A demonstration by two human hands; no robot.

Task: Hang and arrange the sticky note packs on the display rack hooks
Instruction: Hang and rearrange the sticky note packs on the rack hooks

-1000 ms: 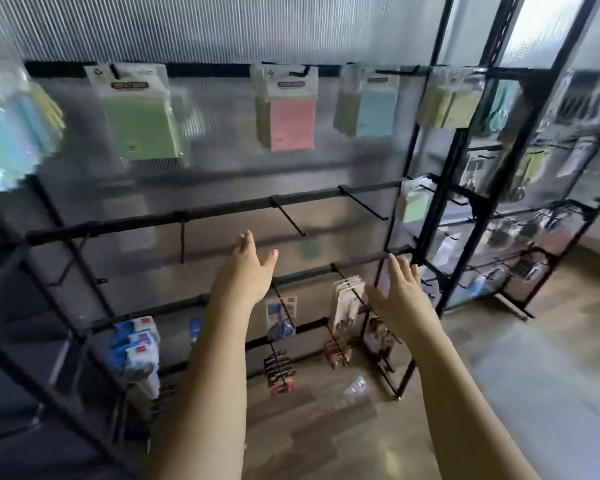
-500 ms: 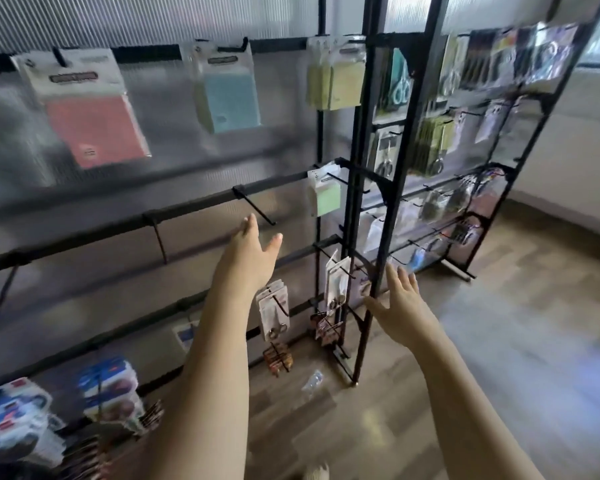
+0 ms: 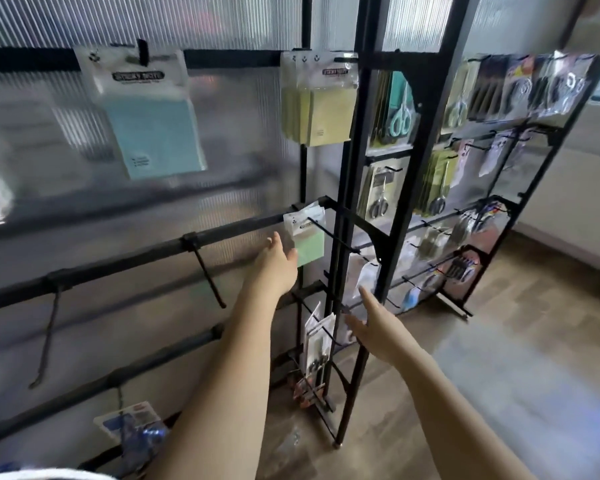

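A black display rack (image 3: 236,228) runs across the view. From hooks on its top bar hang a blue sticky note pack (image 3: 153,123) and a bunch of yellow sticky note packs (image 3: 321,105). A small green sticky note pack (image 3: 309,240) hangs on a hook of the middle bar at the rack's right end. My left hand (image 3: 276,261) reaches out with straight fingers, its fingertips at the green pack's left edge. My right hand (image 3: 378,327) is lower and to the right, fingers spread, holding nothing.
Two bare hooks (image 3: 208,271) stick out from the middle bar on the left. A second black rack (image 3: 465,168) to the right carries scissors and other packaged goods. More packs (image 3: 317,341) hang low near the corner post. Wooden floor (image 3: 499,375) lies on the right.
The view has swung to the right along the rack. My left hand has come up to the green pack on the middle bar. My right hand stays low and empty.
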